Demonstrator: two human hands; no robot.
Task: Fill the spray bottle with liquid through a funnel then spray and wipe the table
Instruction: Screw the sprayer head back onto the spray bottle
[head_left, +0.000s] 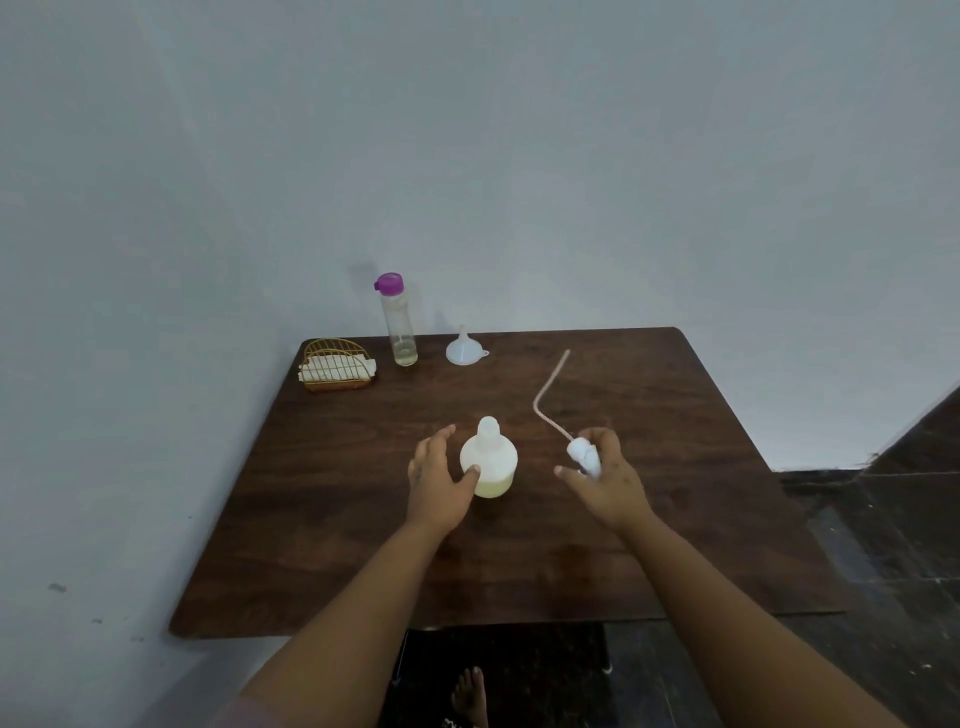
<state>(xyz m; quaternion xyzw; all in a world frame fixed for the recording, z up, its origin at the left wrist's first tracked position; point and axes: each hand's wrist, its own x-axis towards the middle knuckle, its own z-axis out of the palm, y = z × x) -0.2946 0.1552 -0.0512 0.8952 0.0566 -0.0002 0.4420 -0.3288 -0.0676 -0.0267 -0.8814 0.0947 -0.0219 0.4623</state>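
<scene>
Spray bottle (488, 460), uncapped and part full of pale liquid, stands mid-table (363, 519) with the left hand (439, 480) cupping its side, fingers loosely spread, while the right hand (605, 475) grips the spray head (586, 456), its tube (550, 392) pointing toward the funnel (464, 349).

Two bare forearms, uncovered from elbow to wrist; no rings or watch seen. Pinkish sleeve edge (249, 714) at lower left. One bare foot (469, 696) below.
</scene>
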